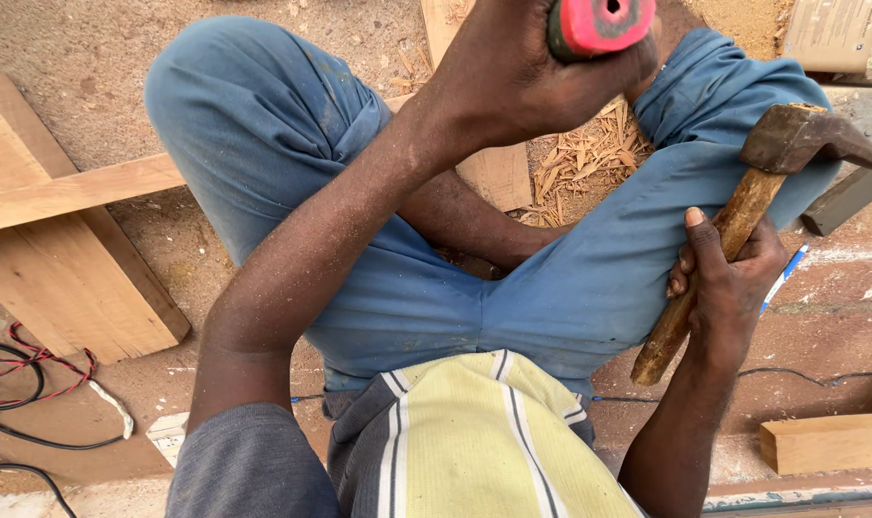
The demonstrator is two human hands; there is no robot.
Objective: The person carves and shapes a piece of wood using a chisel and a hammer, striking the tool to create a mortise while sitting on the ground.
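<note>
While knees (263,115) block planks (62,249) (shavings (584,158) between), right hand (728,283) grips hammer (743,216).

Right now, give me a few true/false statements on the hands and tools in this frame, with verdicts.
1. The right hand grips a hammer by its wooden handle. True.
2. The left hand is empty. False: it grips a tool with a pink handle.
3. The hammer head is buried in the wood shavings. False: it is raised over the right knee.
4. A wooden board lies on the ground by the left knee. True.
5. Red and black cables lie beside that board. True.
</note>
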